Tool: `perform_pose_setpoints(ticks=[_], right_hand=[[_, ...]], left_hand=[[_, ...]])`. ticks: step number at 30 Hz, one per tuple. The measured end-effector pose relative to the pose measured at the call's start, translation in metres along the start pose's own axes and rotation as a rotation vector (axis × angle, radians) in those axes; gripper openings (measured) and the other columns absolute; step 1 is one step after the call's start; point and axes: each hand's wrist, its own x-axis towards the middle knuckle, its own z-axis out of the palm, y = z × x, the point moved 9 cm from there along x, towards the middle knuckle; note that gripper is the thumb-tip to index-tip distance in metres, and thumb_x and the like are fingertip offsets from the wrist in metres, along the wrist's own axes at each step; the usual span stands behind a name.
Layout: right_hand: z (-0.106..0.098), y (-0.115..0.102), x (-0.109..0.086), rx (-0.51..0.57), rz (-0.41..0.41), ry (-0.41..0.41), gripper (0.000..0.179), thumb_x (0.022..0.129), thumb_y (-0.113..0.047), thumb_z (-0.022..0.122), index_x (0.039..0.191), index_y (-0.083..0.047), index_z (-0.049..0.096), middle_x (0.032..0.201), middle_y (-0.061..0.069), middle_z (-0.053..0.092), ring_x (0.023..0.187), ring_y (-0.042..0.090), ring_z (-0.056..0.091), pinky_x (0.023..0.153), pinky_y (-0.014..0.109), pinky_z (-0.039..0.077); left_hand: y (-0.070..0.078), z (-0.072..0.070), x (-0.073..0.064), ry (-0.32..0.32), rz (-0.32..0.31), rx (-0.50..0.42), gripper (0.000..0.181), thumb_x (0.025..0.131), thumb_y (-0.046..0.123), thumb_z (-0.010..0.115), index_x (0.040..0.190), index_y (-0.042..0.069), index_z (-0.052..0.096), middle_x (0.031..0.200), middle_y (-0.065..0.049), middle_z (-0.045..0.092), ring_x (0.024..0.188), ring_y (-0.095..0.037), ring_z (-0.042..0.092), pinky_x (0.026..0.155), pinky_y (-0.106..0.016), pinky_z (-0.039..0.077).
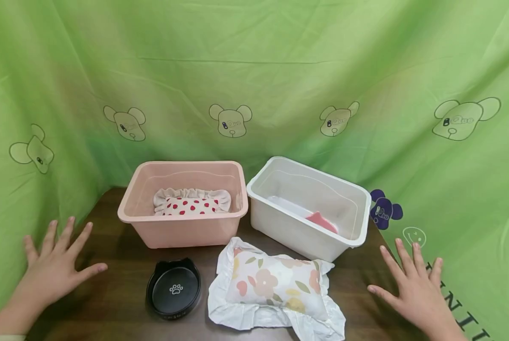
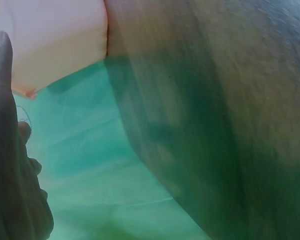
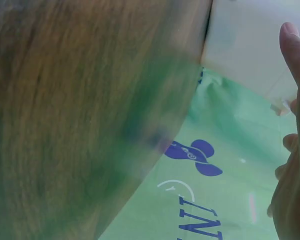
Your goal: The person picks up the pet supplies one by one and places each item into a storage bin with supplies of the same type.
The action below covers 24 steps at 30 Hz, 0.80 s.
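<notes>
My left hand (image 1: 55, 270) is spread wide at the table's left side, holding nothing. On the right, my right hand (image 1: 413, 290) also has its fingers apart and holds nothing. Between them a black pet bowl (image 1: 174, 289) with a white paw print and ear-shaped rim sits nearer the left hand. Beside it lies a floral pillow (image 1: 276, 286) with white ruffles. Behind the bowl stands a pink bin (image 1: 186, 232) with a strawberry-print ruffled pillow (image 1: 190, 205) inside. A white bin (image 1: 297, 232), set at an angle, has a pink object (image 1: 321, 221) in it, partly hidden by the front wall.
The dark wooden table (image 1: 122, 303) carries all these things. A green curtain (image 1: 254, 61) printed with bear faces hangs behind and along both sides. The two bins nearly meet at their rims, close to the curtain.
</notes>
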Motion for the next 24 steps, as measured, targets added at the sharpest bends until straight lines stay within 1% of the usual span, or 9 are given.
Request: perform_pose_setpoints(ticks=[6, 11, 15, 17, 19, 21, 24], right_hand=[[0.0, -0.003, 0.002, 0.127, 0.039, -0.002, 0.114, 0.077, -0.056, 0.082, 0.166, -0.024, 0.018, 0.173, 0.006, -0.001, 0.156, 0.037, -0.014, 0.112, 0.069, -0.024], [0.002, -0.005, 0.001, 0.201, 0.034, 0.009, 0.112, 0.078, -0.049, 0.085, 0.165, -0.021, 0.02, 0.173, 0.007, 0.004, 0.157, 0.036, -0.011, 0.112, 0.066, -0.026], [0.004, -0.007, -0.003, 0.272, 0.032, 0.021, 0.109, 0.079, -0.042, 0.086, 0.165, -0.019, 0.023, 0.173, 0.008, 0.008, 0.157, 0.036, -0.007, 0.114, 0.065, -0.025], [0.005, -0.009, -0.004, 0.314, 0.032, 0.023, 0.107, 0.079, -0.038, 0.086, 0.164, -0.017, 0.024, 0.172, 0.007, 0.01, 0.158, 0.034, -0.006, 0.115, 0.063, -0.025], [0.005, -0.011, -0.005, 0.357, 0.027, 0.032, 0.105, 0.08, -0.034, 0.086, 0.164, -0.016, 0.026, 0.172, 0.008, 0.013, 0.158, 0.032, -0.003, 0.116, 0.062, -0.023], [0.006, -0.013, -0.005, 0.398, 0.017, 0.04, 0.102, 0.08, -0.03, 0.086, 0.163, -0.015, 0.029, 0.171, 0.006, 0.016, 0.159, 0.026, -0.001, 0.119, 0.061, -0.02], [0.006, -0.015, -0.007, 0.457, -0.001, 0.054, 0.096, 0.08, -0.023, 0.085, 0.161, -0.013, 0.035, 0.17, 0.001, 0.021, 0.157, 0.01, 0.002, 0.123, 0.055, -0.016]], left_hand=[[0.003, -0.003, 0.012, 0.011, 0.005, -0.099, 0.109, 0.09, 0.059, 0.07, 0.166, 0.025, -0.001, 0.17, -0.013, -0.014, 0.152, -0.048, -0.019, 0.103, -0.069, -0.033], [0.008, -0.007, 0.022, 0.038, 0.01, -0.198, 0.106, 0.094, 0.053, 0.068, 0.166, 0.02, -0.002, 0.171, -0.017, -0.008, 0.153, -0.05, -0.014, 0.106, -0.077, -0.024], [0.013, -0.008, 0.025, 0.074, 0.005, -0.326, 0.102, 0.097, 0.046, 0.068, 0.166, 0.014, 0.0, 0.17, -0.023, 0.001, 0.151, -0.055, -0.003, 0.109, -0.082, -0.01], [0.015, -0.008, 0.025, 0.094, -0.001, -0.396, 0.102, 0.097, 0.043, 0.069, 0.166, 0.01, 0.002, 0.169, -0.027, 0.006, 0.15, -0.058, 0.003, 0.11, -0.082, -0.003], [0.017, -0.008, 0.024, 0.106, -0.013, -0.468, 0.101, 0.096, 0.041, 0.07, 0.165, 0.009, 0.003, 0.166, -0.031, 0.011, 0.15, -0.059, 0.006, 0.112, -0.08, 0.0], [0.018, -0.008, 0.024, 0.108, -0.03, -0.527, 0.101, 0.097, 0.039, 0.07, 0.166, 0.01, 0.002, 0.165, -0.034, 0.011, 0.148, -0.06, 0.008, 0.114, -0.079, 0.002], [0.019, -0.007, 0.025, 0.091, -0.061, -0.614, 0.101, 0.097, 0.035, 0.07, 0.166, 0.014, -0.001, 0.166, -0.034, 0.009, 0.146, -0.063, 0.01, 0.113, -0.079, 0.006]])
